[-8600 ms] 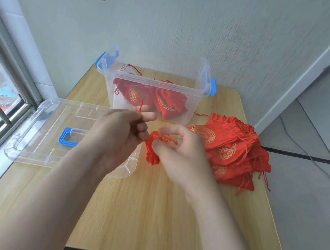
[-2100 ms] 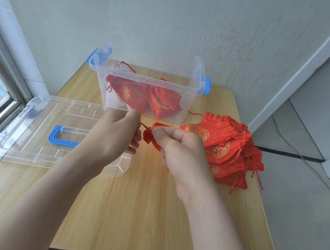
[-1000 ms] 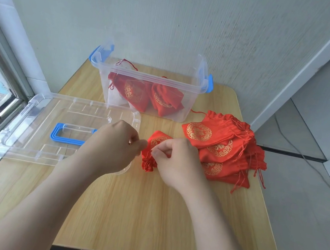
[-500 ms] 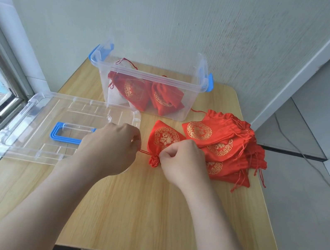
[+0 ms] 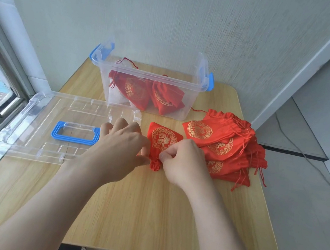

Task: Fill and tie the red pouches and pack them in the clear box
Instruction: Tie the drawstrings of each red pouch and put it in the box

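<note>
Pouch (image 5: 163, 140) lay between the hands, open table (image 5: 144, 219) behind them; right hand (image 5: 184, 163) pinched its neck, left hand (image 5: 121, 146) had unclenched, fingers spread.

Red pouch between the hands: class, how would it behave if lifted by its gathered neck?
Probably floppy: the red pouch is soft cloth, its neck bunched where the right hand pinches it. Likely light, lying nearly flat on the table. Unlikely to roll or break; it should sag from the grip.
</note>
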Action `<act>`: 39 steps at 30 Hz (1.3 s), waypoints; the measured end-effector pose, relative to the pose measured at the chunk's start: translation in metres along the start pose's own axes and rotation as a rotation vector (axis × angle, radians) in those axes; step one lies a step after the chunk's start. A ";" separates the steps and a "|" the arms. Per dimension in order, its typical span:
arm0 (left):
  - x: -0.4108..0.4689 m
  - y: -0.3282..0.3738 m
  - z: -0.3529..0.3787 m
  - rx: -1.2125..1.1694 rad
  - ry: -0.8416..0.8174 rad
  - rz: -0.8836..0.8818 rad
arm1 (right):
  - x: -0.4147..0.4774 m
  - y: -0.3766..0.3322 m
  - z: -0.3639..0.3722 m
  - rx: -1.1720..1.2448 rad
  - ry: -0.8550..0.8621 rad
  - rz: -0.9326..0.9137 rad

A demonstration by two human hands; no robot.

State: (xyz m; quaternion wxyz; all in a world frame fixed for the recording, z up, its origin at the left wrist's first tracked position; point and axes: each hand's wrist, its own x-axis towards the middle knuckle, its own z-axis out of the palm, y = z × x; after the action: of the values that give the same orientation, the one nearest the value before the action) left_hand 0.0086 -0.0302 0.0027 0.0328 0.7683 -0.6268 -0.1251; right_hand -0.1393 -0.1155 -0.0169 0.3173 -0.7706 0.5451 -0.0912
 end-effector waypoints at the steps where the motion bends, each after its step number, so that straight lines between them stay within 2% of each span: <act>1: 0.001 0.000 0.000 -0.014 0.003 -0.006 | 0.000 0.000 0.000 0.002 -0.005 0.001; 8: 0.002 0.008 -0.003 -0.219 0.027 -0.064 | -0.002 -0.004 -0.002 0.024 -0.012 -0.031; 12: 0.005 0.006 0.002 -0.320 0.083 -0.024 | -0.006 -0.006 -0.007 0.066 0.009 -0.070; 19: 0.011 -0.003 0.009 -0.314 0.187 -0.024 | -0.008 -0.010 -0.010 0.079 0.044 -0.101; 28: 0.010 -0.010 0.009 -0.198 0.071 -0.012 | -0.013 -0.012 -0.011 0.022 0.048 -0.082; 33: 0.006 -0.007 0.011 -0.213 -0.095 -0.047 | -0.011 -0.011 -0.006 -0.019 0.027 -0.075; 39: 0.009 -0.006 0.010 -0.236 0.000 -0.022 | -0.008 -0.008 -0.002 -0.049 0.032 -0.081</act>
State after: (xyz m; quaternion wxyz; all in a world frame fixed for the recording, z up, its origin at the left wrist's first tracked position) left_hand 0.0133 -0.0367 -0.0095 0.1216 0.7660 -0.5991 -0.1987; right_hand -0.1372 -0.1074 -0.0096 0.2857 -0.7980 0.5205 -0.1028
